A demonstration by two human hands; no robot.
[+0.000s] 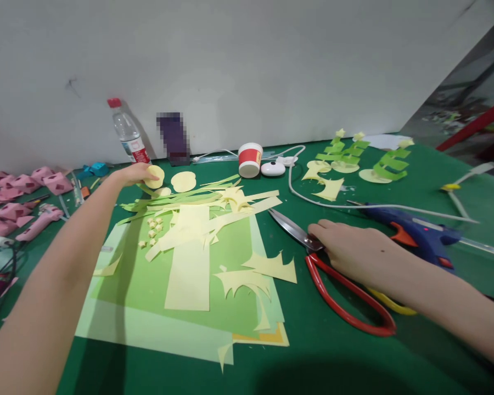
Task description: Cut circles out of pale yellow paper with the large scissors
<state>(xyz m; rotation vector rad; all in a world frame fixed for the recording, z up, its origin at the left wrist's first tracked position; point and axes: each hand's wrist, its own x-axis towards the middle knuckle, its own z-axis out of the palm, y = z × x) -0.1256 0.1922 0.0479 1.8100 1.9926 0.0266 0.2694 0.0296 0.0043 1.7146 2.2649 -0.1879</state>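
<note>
My left hand (134,174) reaches far across the green table and pinches a small pale yellow paper disc (155,175). A second yellow disc (183,181) lies just to its right. My right hand (354,249) rests palm down on the red-handled scissors (341,285), fingers curled over the pivot; the blades point toward the paper pile. Yellow paper strips (214,211) and offcuts lie on green paper sheets (148,291) between my arms.
A blue glue gun (415,233) with a white cable lies right of my hand. Finished green paper trees (346,153) stand at the back right. A red-white paper cup (250,159), a water bottle (127,131) and pink paper shapes (12,197) line the back and left.
</note>
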